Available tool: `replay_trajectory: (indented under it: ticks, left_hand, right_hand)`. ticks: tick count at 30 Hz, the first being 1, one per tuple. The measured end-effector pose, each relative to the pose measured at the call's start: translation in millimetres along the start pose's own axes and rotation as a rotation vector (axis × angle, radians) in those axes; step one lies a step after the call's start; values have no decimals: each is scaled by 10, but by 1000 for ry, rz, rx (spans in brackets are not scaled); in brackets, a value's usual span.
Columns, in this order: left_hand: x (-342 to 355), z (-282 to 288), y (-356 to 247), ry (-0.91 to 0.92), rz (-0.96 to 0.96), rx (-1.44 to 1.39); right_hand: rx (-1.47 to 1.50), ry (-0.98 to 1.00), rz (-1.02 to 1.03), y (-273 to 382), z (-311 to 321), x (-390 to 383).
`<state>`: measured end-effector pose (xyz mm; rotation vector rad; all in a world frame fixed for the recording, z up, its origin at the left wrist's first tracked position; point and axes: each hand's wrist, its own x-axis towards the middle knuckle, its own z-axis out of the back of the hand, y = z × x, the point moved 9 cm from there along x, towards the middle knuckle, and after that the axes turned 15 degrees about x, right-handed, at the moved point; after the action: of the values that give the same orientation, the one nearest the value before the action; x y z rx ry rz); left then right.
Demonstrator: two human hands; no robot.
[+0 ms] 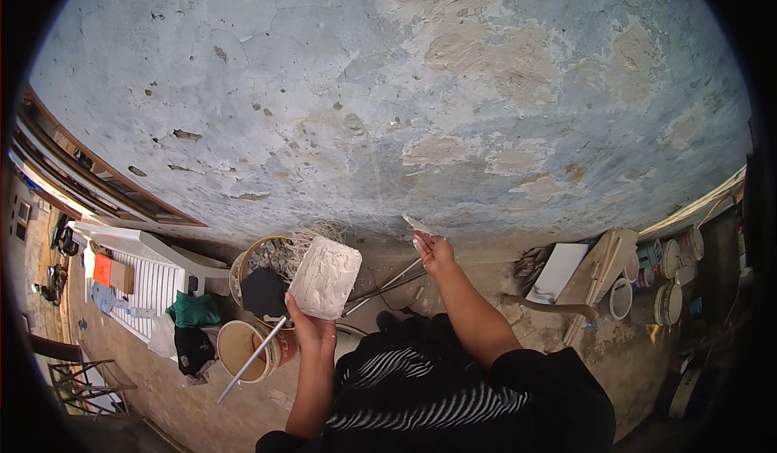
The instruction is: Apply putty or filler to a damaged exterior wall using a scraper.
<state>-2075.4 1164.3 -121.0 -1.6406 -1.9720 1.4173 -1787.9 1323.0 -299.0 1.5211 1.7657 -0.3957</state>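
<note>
White paste [330, 271] coats the tray [348, 284] my L hand [314, 333] grips by its near edge, in front of the wall [324, 89]; R hand [437, 252] pinches the scraper [415, 224]. Tilted tray, paste could slide off; loose pinch, scraper may drop.

The wall [340, 72] was rough and matt; in front of it, paste [328, 271] on the board [350, 284] looked ridged, the pale bucket [232, 342] smooth plastic and the shirt [429, 408] matt cloth.
</note>
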Motion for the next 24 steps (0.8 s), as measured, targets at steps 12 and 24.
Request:
replay_trajectory:
  ticks: [12,24]
  left_hand:
    - [27,-125,4,7,-1,-13]
    - [-1,-234,-23,22,-12,-1]
  right_hand:
    - [-23,-57,5,107,15,94]
    - [64,-31,64,490,-313,127]
